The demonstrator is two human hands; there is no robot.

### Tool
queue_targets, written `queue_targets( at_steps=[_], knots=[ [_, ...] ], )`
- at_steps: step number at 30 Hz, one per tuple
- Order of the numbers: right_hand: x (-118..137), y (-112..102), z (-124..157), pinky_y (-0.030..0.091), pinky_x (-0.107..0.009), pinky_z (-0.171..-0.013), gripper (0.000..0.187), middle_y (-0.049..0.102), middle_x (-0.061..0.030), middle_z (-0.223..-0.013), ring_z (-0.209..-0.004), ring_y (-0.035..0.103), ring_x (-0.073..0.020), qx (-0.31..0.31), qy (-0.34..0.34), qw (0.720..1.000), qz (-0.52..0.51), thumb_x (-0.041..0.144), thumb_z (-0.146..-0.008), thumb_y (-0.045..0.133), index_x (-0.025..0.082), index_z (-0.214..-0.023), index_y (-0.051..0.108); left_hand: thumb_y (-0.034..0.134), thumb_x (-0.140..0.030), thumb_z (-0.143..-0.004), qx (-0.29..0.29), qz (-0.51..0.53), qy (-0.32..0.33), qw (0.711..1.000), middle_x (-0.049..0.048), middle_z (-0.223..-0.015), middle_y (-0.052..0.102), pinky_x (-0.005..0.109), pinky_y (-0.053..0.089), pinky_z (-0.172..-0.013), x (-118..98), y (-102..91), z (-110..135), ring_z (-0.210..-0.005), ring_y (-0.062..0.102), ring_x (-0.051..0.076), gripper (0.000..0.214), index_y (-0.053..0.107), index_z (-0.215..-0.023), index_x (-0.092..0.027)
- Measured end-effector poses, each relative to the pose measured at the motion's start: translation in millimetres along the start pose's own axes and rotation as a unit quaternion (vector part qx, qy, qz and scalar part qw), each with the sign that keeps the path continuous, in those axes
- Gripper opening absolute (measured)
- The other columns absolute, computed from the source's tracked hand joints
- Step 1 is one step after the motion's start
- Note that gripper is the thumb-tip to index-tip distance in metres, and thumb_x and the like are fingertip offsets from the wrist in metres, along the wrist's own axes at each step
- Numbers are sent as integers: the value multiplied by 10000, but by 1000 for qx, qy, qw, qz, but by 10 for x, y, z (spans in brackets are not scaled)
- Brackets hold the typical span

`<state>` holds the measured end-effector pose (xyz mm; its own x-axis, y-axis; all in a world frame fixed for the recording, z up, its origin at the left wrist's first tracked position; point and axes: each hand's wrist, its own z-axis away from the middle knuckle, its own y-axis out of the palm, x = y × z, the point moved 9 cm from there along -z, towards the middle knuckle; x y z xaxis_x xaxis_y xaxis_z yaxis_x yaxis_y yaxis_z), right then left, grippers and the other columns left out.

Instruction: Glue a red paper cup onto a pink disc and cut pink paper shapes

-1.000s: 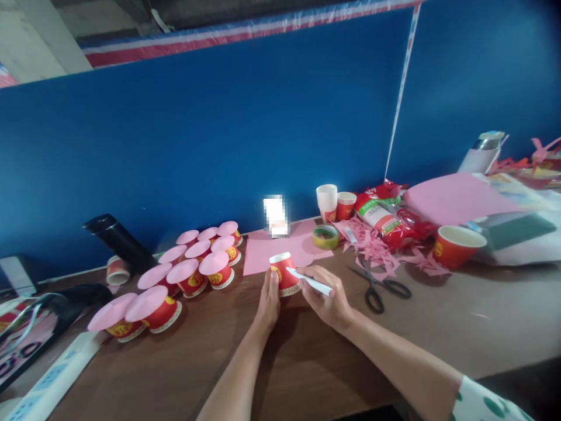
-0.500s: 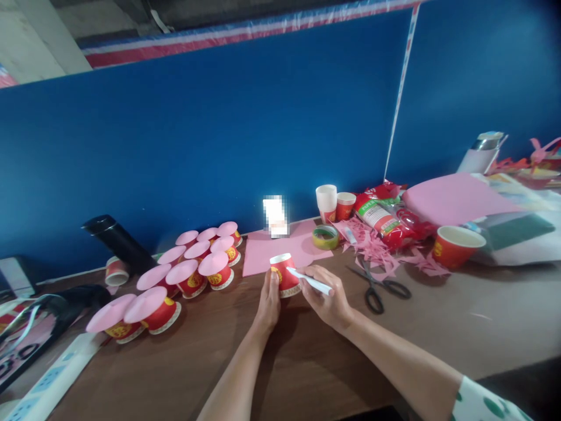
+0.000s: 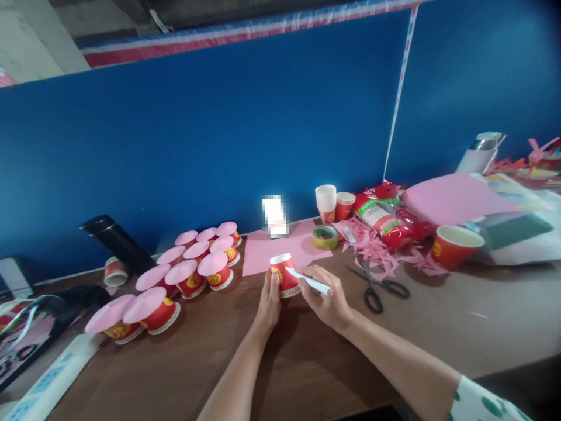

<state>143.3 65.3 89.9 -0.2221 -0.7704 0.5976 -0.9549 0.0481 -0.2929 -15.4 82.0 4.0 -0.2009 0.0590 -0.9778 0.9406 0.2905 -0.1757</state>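
A red paper cup (image 3: 284, 272) stands upside down on the brown table (image 3: 460, 327), half on a pink paper sheet (image 3: 272, 248). My left hand (image 3: 268, 304) grips the cup's left side with its fingers closed on it. My right hand (image 3: 326, 297) is closed round a white pen (image 3: 309, 282), whose tip touches the cup's right side near its rim.
Several upturned red cups topped with pink discs (image 3: 188, 272) crowd the left. Black scissors (image 3: 379, 286), a tape roll (image 3: 325, 237), stacked cups (image 3: 335, 204), pink scraps (image 3: 372, 248), a red packet (image 3: 388, 217) and an upright red cup (image 3: 456, 245) lie right. A power strip (image 3: 48, 380) and black flask (image 3: 114, 241) are at left.
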Motion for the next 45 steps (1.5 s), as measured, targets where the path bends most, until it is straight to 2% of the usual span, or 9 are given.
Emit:
queue_targets(
  at_steps=[5,11,18,25,30,36,45],
  knots=[
    [6,14,-4,480,-299,-708,155,633,-57,-821,-742,591,-172,8,4,1000,-3,207,-834,471,204,-951,574,327,-480,-850,24,14,27,999,89,-1298,468,349,294,-1019,-98,53,3,-1235,369,222,512,420,-1245,-167],
    [-5,20,5,483,-300,-705,161,634,-62,-831,-743,591,-174,9,1,1000,2,214,-838,467,203,-959,573,352,-476,-843,3,25,7,1000,92,-1350,404,351,266,-1033,9,12,-15,-1267,315,226,517,402,-1260,-173],
    [-2,23,0,477,-296,-704,154,627,-63,-829,-746,584,-173,19,1,1000,7,194,-833,471,197,-950,571,343,-446,-851,-6,-16,3,1000,118,-1373,365,363,266,-1038,1,-18,-5,-1278,294,234,524,388,-1280,-149],
    [-8,-4,-1,486,-286,-700,149,637,-57,-820,-743,598,-170,6,-3,1000,18,218,-833,474,200,-935,581,365,-445,-835,-8,-52,40,998,126,-1393,328,381,237,-1053,89,-51,-28,-1295,251,247,547,366,-1298,-154],
    [-8,1,0,482,-297,-706,141,635,-61,-819,-739,592,-175,9,-2,1000,19,197,-824,480,199,-931,572,375,-434,-837,-30,-32,10,999,120,-1402,312,368,228,-1058,210,-90,-56,-1301,239,235,519,403,-1272,-152],
    [-28,-94,-4,474,-286,-698,107,623,-50,-798,-724,588,-168,-27,19,999,25,184,-816,490,188,-891,565,324,-492,-845,-19,7,-9,1000,115,-1419,276,363,196,-1066,202,-51,-67,-1310,212,228,577,366,-1295,-133],
    [-25,-77,-11,478,-288,-710,135,628,-54,-815,-745,595,-172,-16,18,1000,21,196,-827,480,190,-926,571,336,-493,-841,-25,-11,-23,999,114,-1409,299,347,208,-1066,174,-55,-37,-1305,224,230,579,387,-1284,-123]
  ],
)
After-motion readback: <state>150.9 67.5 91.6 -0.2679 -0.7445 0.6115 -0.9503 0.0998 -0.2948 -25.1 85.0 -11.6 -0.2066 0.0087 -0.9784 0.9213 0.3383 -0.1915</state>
